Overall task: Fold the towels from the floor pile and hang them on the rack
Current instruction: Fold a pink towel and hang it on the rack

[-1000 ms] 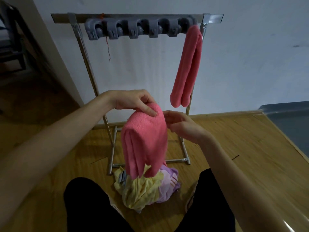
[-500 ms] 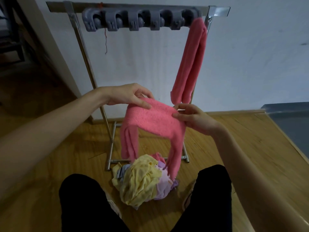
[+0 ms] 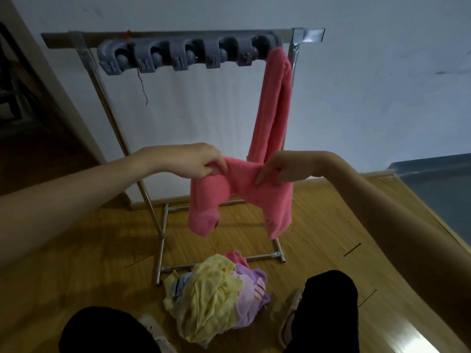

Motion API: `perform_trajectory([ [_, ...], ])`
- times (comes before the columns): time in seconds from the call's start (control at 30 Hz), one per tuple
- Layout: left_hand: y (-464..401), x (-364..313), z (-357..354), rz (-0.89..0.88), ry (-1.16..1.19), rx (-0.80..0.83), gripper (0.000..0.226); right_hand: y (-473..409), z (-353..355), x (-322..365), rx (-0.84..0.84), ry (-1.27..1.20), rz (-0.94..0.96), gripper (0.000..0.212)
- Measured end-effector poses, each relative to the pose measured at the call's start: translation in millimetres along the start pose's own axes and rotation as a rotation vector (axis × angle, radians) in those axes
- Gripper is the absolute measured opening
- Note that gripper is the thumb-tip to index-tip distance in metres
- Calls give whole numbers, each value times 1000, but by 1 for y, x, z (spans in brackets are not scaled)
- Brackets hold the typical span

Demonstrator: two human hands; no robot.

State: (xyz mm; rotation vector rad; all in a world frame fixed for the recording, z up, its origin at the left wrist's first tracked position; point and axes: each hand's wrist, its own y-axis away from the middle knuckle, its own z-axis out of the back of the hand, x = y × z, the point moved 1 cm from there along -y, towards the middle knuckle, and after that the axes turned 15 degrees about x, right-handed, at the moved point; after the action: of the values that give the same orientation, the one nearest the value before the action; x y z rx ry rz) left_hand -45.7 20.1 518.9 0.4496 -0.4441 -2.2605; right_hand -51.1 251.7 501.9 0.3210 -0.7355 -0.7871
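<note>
1. The left hand and right hand each pinch the top edge of a pink towel with curled fingers, holding it in the air in front of the rack; its two ends droop to either side, clear of the floor.
2. Open air lies between the held towel and the top bar, and between the towel's ends and the floor pile below.
3. A second pink towel hangs folded at the bar's right end, next to the right post; its lower end sits just behind the right hand.
4. The grey plastic clip strip is moulded in rounded hooks; the frame is shiny metal tube.
5. The pile is crumpled soft cloth, yellow and lilac, on glossy wooden floor between black-clad knees.
</note>
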Motion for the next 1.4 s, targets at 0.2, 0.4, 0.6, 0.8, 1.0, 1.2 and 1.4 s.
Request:
perform_trajectory([
  [0.2,-12,-3,40,73,-27,-441,35,30,53,12,-390,32,-43,57],
  [0.4,-22,-17,94,140,-174,-778,48,60,101,16,-828,299,-67,55],
  [0.6,-46,-24,144,266,-283,-855,54,73,150,-2,-1003,379,-111,54],
  [0.8,-72,-35,167,423,-463,-831,36,61,172,-32,-1088,441,-218,40],
  [1.0,-103,-29,155,493,-544,-767,46,31,169,-65,-1094,522,-345,39],
  [1.2,-122,-22,145,507,-502,-741,48,5,167,-85,-1114,479,-348,40],
  [1.4,-141,0,112,443,-525,-778,55,-17,149,-106,-1014,483,-238,46],
])
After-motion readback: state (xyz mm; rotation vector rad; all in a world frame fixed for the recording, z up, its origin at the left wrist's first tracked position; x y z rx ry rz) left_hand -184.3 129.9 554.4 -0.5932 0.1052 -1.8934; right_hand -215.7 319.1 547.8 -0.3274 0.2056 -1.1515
